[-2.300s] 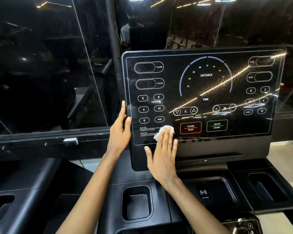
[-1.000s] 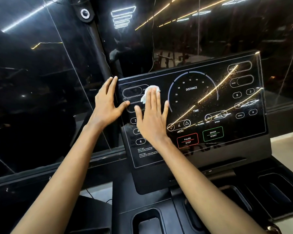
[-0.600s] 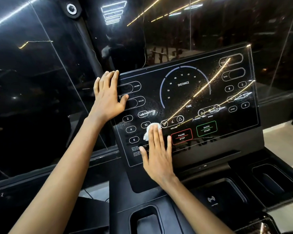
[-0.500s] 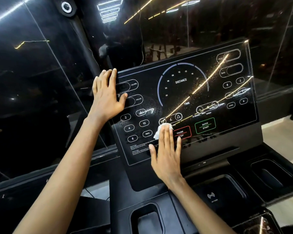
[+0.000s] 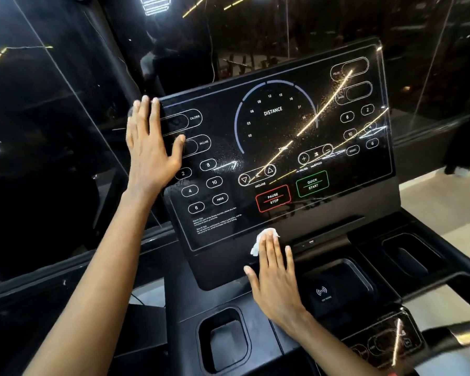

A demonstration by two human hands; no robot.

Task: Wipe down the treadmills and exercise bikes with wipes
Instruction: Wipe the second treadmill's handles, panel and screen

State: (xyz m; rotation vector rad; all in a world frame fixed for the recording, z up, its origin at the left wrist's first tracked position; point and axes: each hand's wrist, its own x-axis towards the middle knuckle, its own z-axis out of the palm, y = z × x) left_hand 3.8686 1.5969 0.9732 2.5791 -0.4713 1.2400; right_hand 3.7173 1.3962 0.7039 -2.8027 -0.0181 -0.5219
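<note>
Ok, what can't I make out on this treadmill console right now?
Head view:
Wipe: mostly under fingers of right hand.
CALORIE readout: left end behind left hand.
Warm tips text: too small.
Lower-right panel: blurred, labels unreadable.

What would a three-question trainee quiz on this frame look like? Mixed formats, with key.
1. True or false: the right hand presses the wipe with flat fingers low on the console.
2. Where does the left hand rest? A) on the console's upper left edge B) in a cup holder C) on QUICK START
3. Fill in: the red-outlined button reads PAUSE / ____.

Key: 1 true; 2 A; 3 STOP.
</note>
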